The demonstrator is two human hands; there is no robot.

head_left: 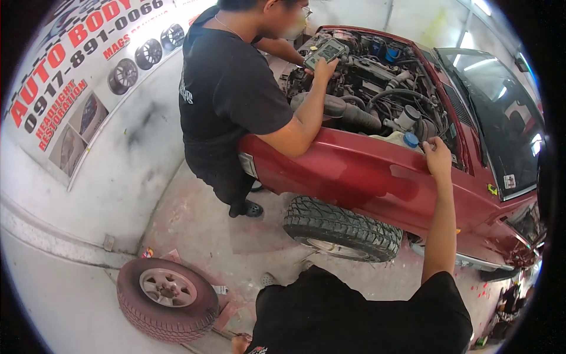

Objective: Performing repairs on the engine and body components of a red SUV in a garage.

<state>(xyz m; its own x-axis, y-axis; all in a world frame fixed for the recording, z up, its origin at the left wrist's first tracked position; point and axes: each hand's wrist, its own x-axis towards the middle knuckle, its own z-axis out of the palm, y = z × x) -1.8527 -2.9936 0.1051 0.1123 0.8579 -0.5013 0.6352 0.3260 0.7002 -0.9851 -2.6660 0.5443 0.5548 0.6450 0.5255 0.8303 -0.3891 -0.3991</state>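
Note:
My right hand (437, 158) reaches to the inner edge of the red car's fender (354, 168). Its fingers are bent together, and what they grip, if anything, is too small to make out. Just left of the fingertips is a blue cap (410, 140) on a pale plastic reservoir (389, 137). Only a small part of my left hand (240, 343) shows, low beside my black shirt; its fingers are hidden. Across the fender, a person in black (230, 88) leans over the engine bay (377, 76), holding a dark handheld device with a screen (325, 54).
A front tyre (345, 227) juts out under the fender. Another wheel, with a reddish, dusty tyre (168, 298), lies on the floor at the left. The windshield (495, 112) is at the right, and a white wall with a printed banner (88, 71) stands at the left.

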